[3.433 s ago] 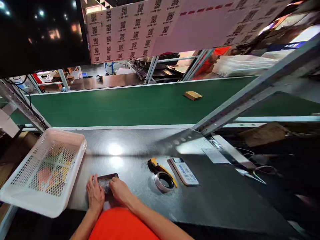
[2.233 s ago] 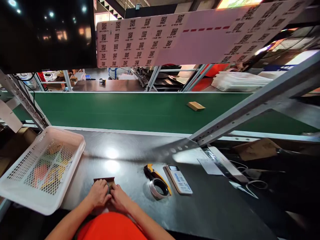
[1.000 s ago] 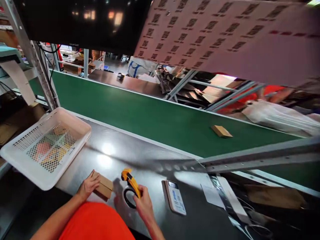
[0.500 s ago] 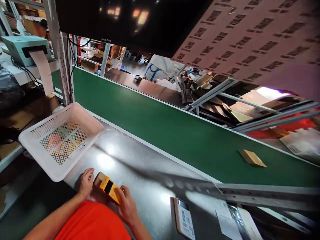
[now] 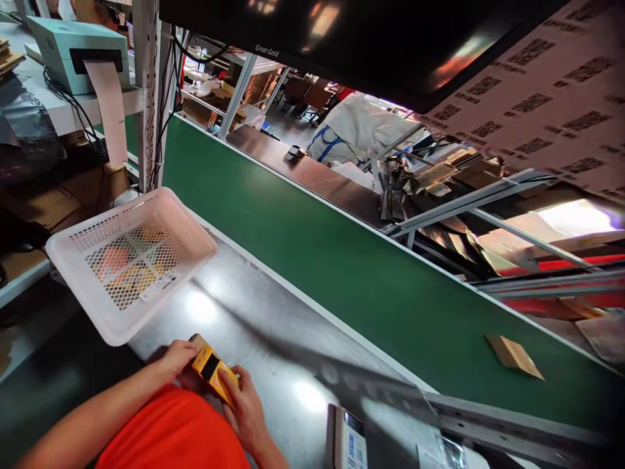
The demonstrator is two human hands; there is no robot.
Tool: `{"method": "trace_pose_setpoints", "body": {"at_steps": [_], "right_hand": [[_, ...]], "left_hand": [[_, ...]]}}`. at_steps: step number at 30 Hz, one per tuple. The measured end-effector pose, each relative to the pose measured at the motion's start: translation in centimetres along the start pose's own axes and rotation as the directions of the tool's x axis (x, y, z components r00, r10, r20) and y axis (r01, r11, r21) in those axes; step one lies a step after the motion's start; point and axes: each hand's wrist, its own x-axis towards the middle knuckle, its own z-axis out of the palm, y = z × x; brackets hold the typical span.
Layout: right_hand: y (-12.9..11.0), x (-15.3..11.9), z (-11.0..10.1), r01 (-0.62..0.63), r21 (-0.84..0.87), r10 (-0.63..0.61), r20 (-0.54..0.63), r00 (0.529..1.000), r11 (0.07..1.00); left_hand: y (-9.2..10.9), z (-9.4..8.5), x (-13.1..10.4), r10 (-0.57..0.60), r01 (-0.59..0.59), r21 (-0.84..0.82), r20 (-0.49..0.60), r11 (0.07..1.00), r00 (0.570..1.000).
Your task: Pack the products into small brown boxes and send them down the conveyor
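Note:
My right hand (image 5: pixel 244 405) is wrapped around a yellow, box-like item with a black panel (image 5: pixel 215 372), its thumb lying across the top. My left hand (image 5: pixel 178 358) has its fingers closed at the upper end of this item, where a brown, cardboard-like part (image 5: pixel 198 340) shows. Most of the left fingertips are hidden. Both hands are low over the metal table (image 5: pixel 273 326), close to my red shirt. Up and to the left of them stands a white mesh basket (image 5: pixel 131 319), with coloured shapes visible through its bottom.
Beyond the table runs a green conveyor belt (image 5: pixel 312 254) carrying a brown box (image 5: pixel 515 356) at the right. A flat device with a label (image 5: pixel 349 440) lies near the front edge. A label printer (image 5: pixel 81 55) stands left; a black monitor (image 5: pixel 351 45) hangs overhead.
My left hand, apart with fingers raised before, has closed onto the end of the yellow item. The view has turned slightly; the box on the belt appears lower and farther right.

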Motion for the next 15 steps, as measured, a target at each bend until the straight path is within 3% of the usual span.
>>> {"method": "trace_pose_setpoints", "body": {"at_steps": [3,7,15], "right_hand": [[-0.8,0.5,-1.5,0.004,0.024,-0.007,0.118,0.993,1.0],[-2.2,1.3,-3.1,-0.14,-0.007,0.136,0.285,0.949,0.99],[-4.1,3.8,-4.0,-0.196,-0.218,0.266,0.365,0.892,0.956]], "left_hand": [[0.6,-0.2,-0.2,0.043,-0.033,0.137,-0.07,0.99,0.997],[1.6,-0.6,-0.3,0.145,-0.094,0.308,-0.148,0.947,0.978],[1.8,-2.5,0.8,0.162,-0.036,0.466,-0.234,0.884,0.959]]}}
